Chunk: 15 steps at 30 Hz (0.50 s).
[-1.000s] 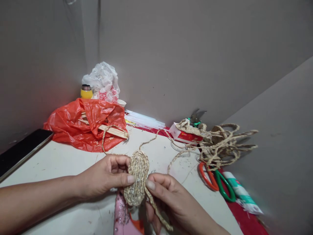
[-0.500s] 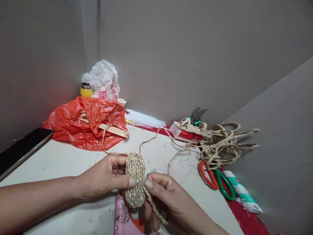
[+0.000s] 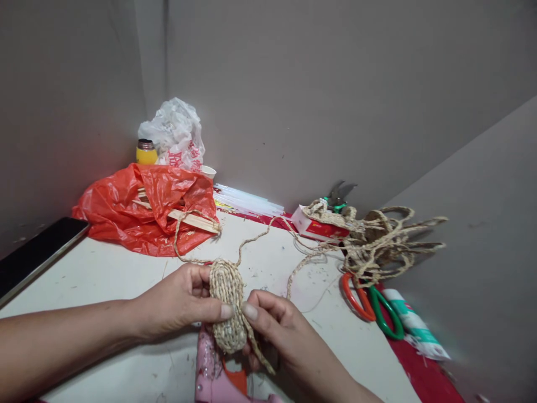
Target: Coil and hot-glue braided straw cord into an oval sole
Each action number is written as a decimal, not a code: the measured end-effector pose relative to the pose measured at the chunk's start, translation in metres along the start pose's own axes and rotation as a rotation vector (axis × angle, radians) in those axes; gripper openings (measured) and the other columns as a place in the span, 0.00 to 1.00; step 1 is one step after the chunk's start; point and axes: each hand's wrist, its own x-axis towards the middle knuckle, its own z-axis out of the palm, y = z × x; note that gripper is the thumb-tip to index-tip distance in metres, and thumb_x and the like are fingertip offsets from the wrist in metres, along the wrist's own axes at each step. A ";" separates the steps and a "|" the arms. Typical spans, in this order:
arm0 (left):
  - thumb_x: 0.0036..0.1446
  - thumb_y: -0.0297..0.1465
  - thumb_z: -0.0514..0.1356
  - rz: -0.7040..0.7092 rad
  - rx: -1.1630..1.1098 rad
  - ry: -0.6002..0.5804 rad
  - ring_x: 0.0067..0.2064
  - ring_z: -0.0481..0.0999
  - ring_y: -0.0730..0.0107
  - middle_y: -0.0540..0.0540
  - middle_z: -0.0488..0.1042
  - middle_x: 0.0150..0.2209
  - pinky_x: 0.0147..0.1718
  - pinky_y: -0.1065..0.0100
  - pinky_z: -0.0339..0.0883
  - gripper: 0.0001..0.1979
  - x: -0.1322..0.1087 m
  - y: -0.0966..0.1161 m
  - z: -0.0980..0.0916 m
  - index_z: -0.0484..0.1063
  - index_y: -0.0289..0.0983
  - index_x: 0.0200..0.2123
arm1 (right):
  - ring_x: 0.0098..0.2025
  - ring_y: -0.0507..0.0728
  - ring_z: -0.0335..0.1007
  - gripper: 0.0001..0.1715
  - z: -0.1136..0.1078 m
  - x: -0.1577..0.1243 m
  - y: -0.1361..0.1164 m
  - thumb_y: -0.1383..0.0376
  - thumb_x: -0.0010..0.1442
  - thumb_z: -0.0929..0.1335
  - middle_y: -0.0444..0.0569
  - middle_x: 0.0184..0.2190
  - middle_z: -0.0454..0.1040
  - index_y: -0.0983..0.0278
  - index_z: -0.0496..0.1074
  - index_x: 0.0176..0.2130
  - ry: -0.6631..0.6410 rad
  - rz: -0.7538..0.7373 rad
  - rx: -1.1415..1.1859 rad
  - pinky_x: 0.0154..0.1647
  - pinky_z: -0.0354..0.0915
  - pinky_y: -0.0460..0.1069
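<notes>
A flat oval coil of braided straw cord [image 3: 226,296] is held up in front of me. My left hand [image 3: 188,302] grips its left edge, thumb across the front and fingers behind. At the right edge, my right hand [image 3: 272,324] pinches the cord's strand against the coil, and a short tail [image 3: 263,358] hangs below. A longer strand leaves the coil's top and runs over the table. Under the coil lies a pink glue gun [image 3: 210,375] with an orange trigger, partly hidden by the coil and hands.
On the left are a phone [image 3: 37,257] and a red plastic bag [image 3: 121,218] with wooden sticks [image 3: 195,221]. White glue sticks [image 3: 247,200] lie at the back. Loose braided cord [image 3: 377,240], a red box [image 3: 319,228], scissors [image 3: 386,319] and a white-green roll [image 3: 415,324] occupy the right.
The coil and both hands have shifted slightly left, and the coil leans a little more. The cord tail has moved left and up, showing more of the glue gun.
</notes>
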 end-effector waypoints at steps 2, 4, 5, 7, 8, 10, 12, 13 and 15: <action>0.50 0.29 0.69 -0.005 -0.009 0.004 0.35 0.78 0.69 0.46 0.80 0.34 0.38 0.69 0.71 0.10 0.000 -0.001 -0.001 0.77 0.32 0.36 | 0.16 0.46 0.58 0.26 0.000 -0.001 0.001 0.47 0.55 0.73 0.38 0.16 0.66 0.63 0.63 0.25 0.028 -0.052 -0.025 0.18 0.55 0.41; 0.50 0.29 0.69 -0.018 -0.019 0.005 0.35 0.78 0.69 0.46 0.80 0.33 0.39 0.69 0.71 0.10 0.000 -0.002 -0.001 0.77 0.32 0.36 | 0.17 0.46 0.54 0.25 0.002 -0.003 0.000 0.48 0.54 0.73 0.36 0.15 0.62 0.63 0.64 0.25 0.078 -0.096 -0.043 0.18 0.53 0.42; 0.50 0.29 0.69 -0.025 -0.024 0.001 0.35 0.78 0.69 0.46 0.80 0.33 0.39 0.69 0.71 0.10 0.001 -0.003 -0.001 0.77 0.32 0.36 | 0.18 0.46 0.53 0.24 0.003 -0.004 -0.002 0.49 0.53 0.75 0.36 0.16 0.61 0.64 0.65 0.25 0.111 -0.117 -0.053 0.19 0.53 0.42; 0.50 0.29 0.69 -0.037 -0.029 -0.008 0.35 0.78 0.70 0.46 0.80 0.33 0.39 0.69 0.70 0.09 0.001 -0.003 0.000 0.78 0.32 0.36 | 0.19 0.46 0.53 0.23 0.005 -0.005 -0.007 0.52 0.49 0.77 0.37 0.17 0.62 0.65 0.69 0.27 0.160 -0.144 -0.063 0.19 0.53 0.42; 0.50 0.29 0.69 -0.040 -0.025 -0.009 0.35 0.78 0.70 0.47 0.80 0.33 0.39 0.70 0.70 0.09 0.001 -0.003 0.001 0.78 0.32 0.35 | 0.19 0.46 0.54 0.22 0.005 -0.006 -0.009 0.53 0.47 0.78 0.37 0.18 0.63 0.65 0.71 0.28 0.173 -0.151 -0.060 0.20 0.53 0.41; 0.50 0.29 0.69 -0.042 -0.011 -0.015 0.34 0.77 0.71 0.47 0.80 0.32 0.38 0.71 0.70 0.08 0.001 -0.003 0.002 0.78 0.33 0.35 | 0.19 0.46 0.55 0.21 0.005 -0.007 -0.014 0.54 0.46 0.79 0.38 0.17 0.65 0.66 0.73 0.28 0.181 -0.155 -0.036 0.20 0.54 0.41; 0.50 0.30 0.69 -0.042 0.005 -0.031 0.34 0.78 0.69 0.47 0.80 0.31 0.39 0.70 0.70 0.09 0.002 -0.003 0.003 0.79 0.33 0.34 | 0.18 0.46 0.58 0.20 0.005 -0.007 -0.015 0.54 0.46 0.79 0.40 0.16 0.68 0.67 0.73 0.27 0.175 -0.130 -0.012 0.20 0.55 0.41; 0.50 0.31 0.69 -0.040 0.010 -0.043 0.35 0.78 0.68 0.46 0.80 0.31 0.39 0.70 0.70 0.09 0.002 -0.002 0.003 0.79 0.33 0.35 | 0.18 0.46 0.60 0.21 0.005 -0.007 -0.015 0.54 0.46 0.79 0.41 0.15 0.69 0.67 0.74 0.27 0.175 -0.117 -0.009 0.20 0.57 0.42; 0.51 0.31 0.69 -0.043 0.011 -0.059 0.35 0.79 0.67 0.46 0.80 0.30 0.40 0.69 0.70 0.09 0.003 -0.003 0.004 0.79 0.33 0.35 | 0.18 0.47 0.62 0.21 0.005 -0.007 -0.013 0.54 0.44 0.80 0.42 0.15 0.71 0.68 0.75 0.27 0.191 -0.094 -0.002 0.20 0.59 0.42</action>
